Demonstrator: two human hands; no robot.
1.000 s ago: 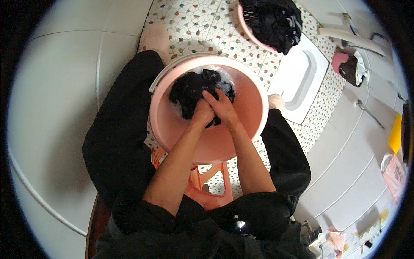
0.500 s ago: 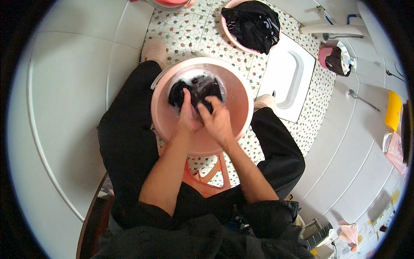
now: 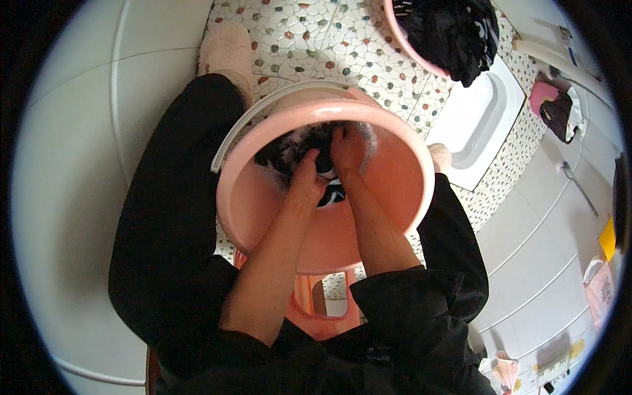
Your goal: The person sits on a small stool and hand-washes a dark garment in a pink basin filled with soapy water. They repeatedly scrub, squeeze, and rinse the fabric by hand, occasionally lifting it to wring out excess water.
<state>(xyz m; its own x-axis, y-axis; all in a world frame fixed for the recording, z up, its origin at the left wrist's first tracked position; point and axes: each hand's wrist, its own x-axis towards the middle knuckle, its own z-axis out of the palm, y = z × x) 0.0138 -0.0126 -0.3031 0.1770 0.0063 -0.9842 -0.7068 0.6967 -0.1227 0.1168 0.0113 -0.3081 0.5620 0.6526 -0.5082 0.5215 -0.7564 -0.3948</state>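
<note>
Between my knees a pink bucket leans with its mouth toward me. Both my forearms reach down into it. Inside lies a wet black garment with white suds on it. My left hand is closed on the near part of the cloth, its thumb on top. Right beside it, deeper toward the far wall, my right hand grips the same garment; its fingertips are partly hidden. A smaller dark piece of cloth with white shows below my hands.
An orange-pink plastic stool stands under the near side of the bucket. At the far right a pink basin holds black clothes, next to a white squat toilet. A fluffy slipper rests on the pebble-patterned floor.
The bucket has tipped toward me and looks larger, its handle now visible along the far side. My right hand has moved deeper into the cloth. The whole view has shifted.
</note>
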